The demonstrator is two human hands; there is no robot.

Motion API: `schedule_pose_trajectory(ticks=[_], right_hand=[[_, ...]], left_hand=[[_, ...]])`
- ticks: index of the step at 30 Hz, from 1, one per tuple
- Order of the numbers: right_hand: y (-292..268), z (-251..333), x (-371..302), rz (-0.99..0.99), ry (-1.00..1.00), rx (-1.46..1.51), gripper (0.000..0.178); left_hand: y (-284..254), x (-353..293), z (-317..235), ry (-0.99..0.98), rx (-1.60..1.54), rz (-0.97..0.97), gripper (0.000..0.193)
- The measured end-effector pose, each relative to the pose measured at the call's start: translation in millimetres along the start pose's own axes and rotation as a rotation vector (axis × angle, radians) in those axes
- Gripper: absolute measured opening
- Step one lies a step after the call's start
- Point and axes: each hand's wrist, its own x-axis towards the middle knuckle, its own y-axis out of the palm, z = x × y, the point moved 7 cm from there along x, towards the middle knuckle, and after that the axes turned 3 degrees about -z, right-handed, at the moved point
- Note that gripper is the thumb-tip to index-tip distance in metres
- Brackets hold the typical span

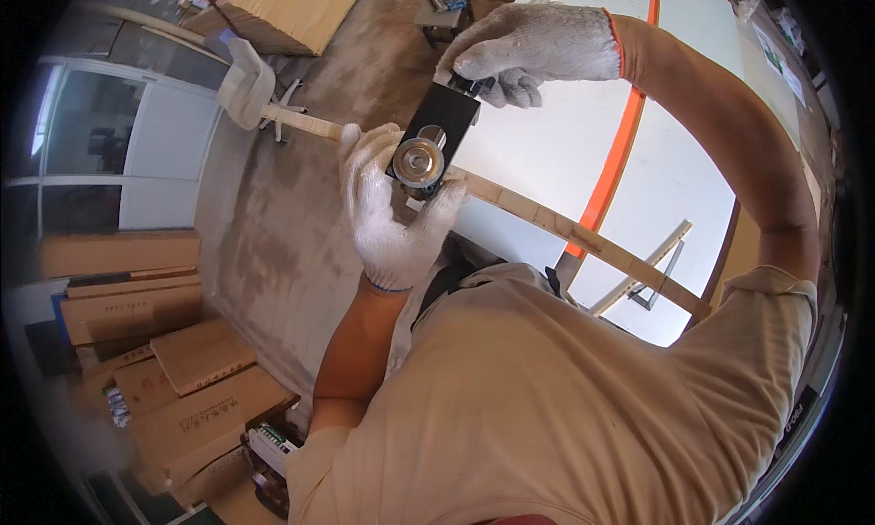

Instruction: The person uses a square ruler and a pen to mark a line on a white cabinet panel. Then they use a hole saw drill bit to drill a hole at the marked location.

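Note:
Both my hands wear white knitted gloves and are raised together around a black rectangular box (437,115) with a round silver knob-like piece (418,163) at its lower end. My left hand (392,211) cups this lower end, fingers along one side and thumb on the other. My right hand (524,56) is closed at the box's upper end, its fingers bent over a small dark part there. Running behind the box and my left hand is a long narrow wooden strip (583,238); whether the box touches it, I cannot tell.
A large white panel (547,142) with an orange stripe (612,174) lies to the right, an angled wooden-and-metal piece (647,274) on it. Cardboard boxes (196,406) are stacked at lower left. Farther off stand a pale chair (246,83), a small stool (444,16) and a wooden board (292,10).

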Motion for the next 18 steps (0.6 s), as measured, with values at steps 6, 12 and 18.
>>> schedule_pose_trajectory(ticks=[6, 12, 18], right_hand=[[9.1, 12.2, -7.1, -0.068, -0.165, 0.108, 0.057], [12.8, 11.3, 3.2, -0.025, -0.079, -0.147, 0.055], [16.2, 2.3, -10.2, -0.018, 0.225, 0.061, 0.055]], left_hand=[[-5.6, -3.3, 0.9, -0.051, -0.068, -0.037, 0.052], [-5.5, -3.3, 0.8, -0.019, -0.045, -0.063, 0.052], [-9.6, -16.1, 7.3, -0.067, -0.068, -0.118, 0.053]])
